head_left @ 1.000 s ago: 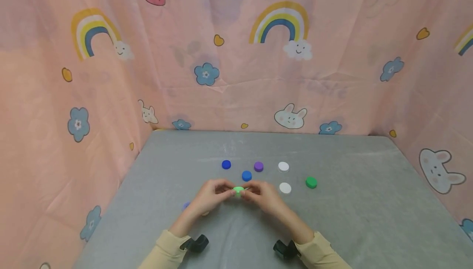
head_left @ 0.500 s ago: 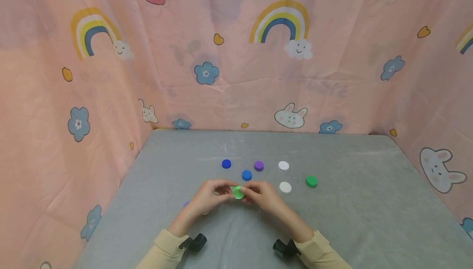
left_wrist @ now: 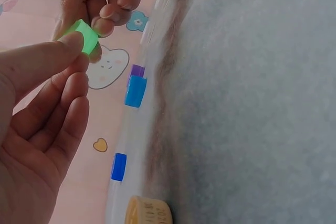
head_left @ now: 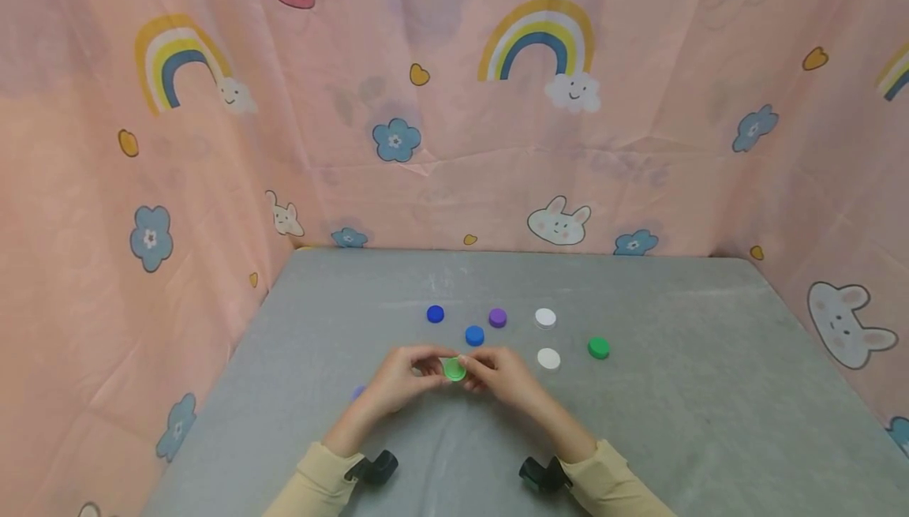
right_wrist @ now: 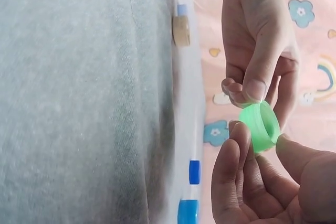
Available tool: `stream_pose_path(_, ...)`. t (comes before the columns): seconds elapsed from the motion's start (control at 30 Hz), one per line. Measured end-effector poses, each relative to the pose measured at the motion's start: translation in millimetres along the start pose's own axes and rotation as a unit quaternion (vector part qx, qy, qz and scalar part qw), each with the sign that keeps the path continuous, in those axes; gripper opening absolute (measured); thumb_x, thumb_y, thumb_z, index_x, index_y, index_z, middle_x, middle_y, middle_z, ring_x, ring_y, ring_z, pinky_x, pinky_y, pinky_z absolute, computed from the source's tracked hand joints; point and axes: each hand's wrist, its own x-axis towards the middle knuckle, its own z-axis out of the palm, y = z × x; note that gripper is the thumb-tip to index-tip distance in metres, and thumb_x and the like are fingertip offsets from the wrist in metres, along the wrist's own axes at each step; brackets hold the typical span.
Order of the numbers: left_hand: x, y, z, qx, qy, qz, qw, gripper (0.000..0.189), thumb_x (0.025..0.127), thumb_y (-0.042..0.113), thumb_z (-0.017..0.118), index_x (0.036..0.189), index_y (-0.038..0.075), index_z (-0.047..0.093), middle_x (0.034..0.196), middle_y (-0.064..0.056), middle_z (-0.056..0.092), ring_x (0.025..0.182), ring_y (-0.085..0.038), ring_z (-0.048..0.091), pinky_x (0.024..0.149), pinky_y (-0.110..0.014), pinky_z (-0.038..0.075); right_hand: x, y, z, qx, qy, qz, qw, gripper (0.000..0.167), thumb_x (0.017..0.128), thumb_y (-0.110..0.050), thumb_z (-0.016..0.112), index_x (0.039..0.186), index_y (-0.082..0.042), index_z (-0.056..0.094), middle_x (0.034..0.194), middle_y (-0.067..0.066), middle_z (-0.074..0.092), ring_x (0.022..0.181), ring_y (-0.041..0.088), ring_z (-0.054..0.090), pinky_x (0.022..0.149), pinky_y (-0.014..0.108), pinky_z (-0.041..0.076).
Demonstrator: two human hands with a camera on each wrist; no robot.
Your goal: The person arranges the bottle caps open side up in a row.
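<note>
A light green bottle cap (head_left: 454,369) is held up between both hands, tilted with its hollow side toward the head camera. My left hand (head_left: 403,379) pinches it from the left between thumb and fingers. From the other side my right hand (head_left: 503,376) grips its edge, thumb on the rim. The right wrist view shows the hollow of the same cap (right_wrist: 260,126) with fingertips of both hands on it. Just beyond the hands lies a blue cap (head_left: 474,335). A tan cap (left_wrist: 149,211) with printed characters stands near the left hand, hidden behind it in the head view.
On the grey table (head_left: 710,406) lie a dark blue cap (head_left: 435,314), a purple cap (head_left: 498,318), two white caps (head_left: 547,358) and a green cap (head_left: 599,348). A lavender cap (head_left: 359,392) is partly covered by the left hand. A pink patterned curtain (head_left: 454,185) encloses the table.
The light green cap has been turned from showing its rounded side to showing its hollow, and has shifted slightly left. Both hands stay nearly in place; the other caps lie unmoved.
</note>
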Motion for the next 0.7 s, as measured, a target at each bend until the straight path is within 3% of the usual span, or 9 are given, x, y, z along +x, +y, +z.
stream_pose_path(0.17,-0.4,-1.0,0.5,0.006,0.006,0.003,1.0000,0.027,0.080,0.014,0.076,0.107,0.016,0.070,0.075,0.005,0.067,0.069,-0.004,0.060,0.065,-0.023,0.051,0.4,-0.7,2.1,0.001,0.004,0.004,1.0000,0.027,0.095,-0.022,0.058,0.096,0.003,0.069,0.073,0.010,0.069,0.064,0.013,0.064,0.063,0.033,0.056)
stream_pose_path(0.43,-3.5,2.1,-1.3,-0.004,0.022,-0.038,0.9990,0.027,0.082,0.015,0.074,0.108,0.010,0.069,0.076,0.000,0.068,0.069,-0.007,0.059,0.065,-0.023,0.049,-0.7,-3.3,3.7,-0.001,0.000,-0.004,1.0000,0.028,0.093,-0.018,0.061,0.112,0.002,0.067,0.081,0.009,0.071,0.071,0.014,0.065,0.063,0.026,0.054)
stream_pose_path(0.6,-3.3,-5.0,-2.7,-0.028,0.021,-0.065,0.9972,0.027,0.081,0.018,0.075,0.107,0.012,0.070,0.077,-0.001,0.068,0.069,-0.008,0.059,0.064,-0.022,0.049,-0.9,-4.8,4.4,-0.047,0.005,-0.017,0.9987,0.031,0.090,-0.022,0.065,0.114,-0.002,0.067,0.079,0.004,0.070,0.067,0.008,0.059,0.058,0.020,0.048)
stream_pose_path(0.7,-3.5,-1.2,-4.5,-0.040,0.024,-0.084,0.9954,0.027,0.082,0.014,0.074,0.108,0.007,0.069,0.080,-0.007,0.068,0.070,-0.009,0.059,0.063,-0.021,0.049,-0.6,-6.9,5.8,-0.076,0.017,-0.023,0.9967,0.032,0.088,-0.024,0.068,0.114,-0.004,0.068,0.079,0.001,0.069,0.066,0.007,0.056,0.056,0.020,0.046)
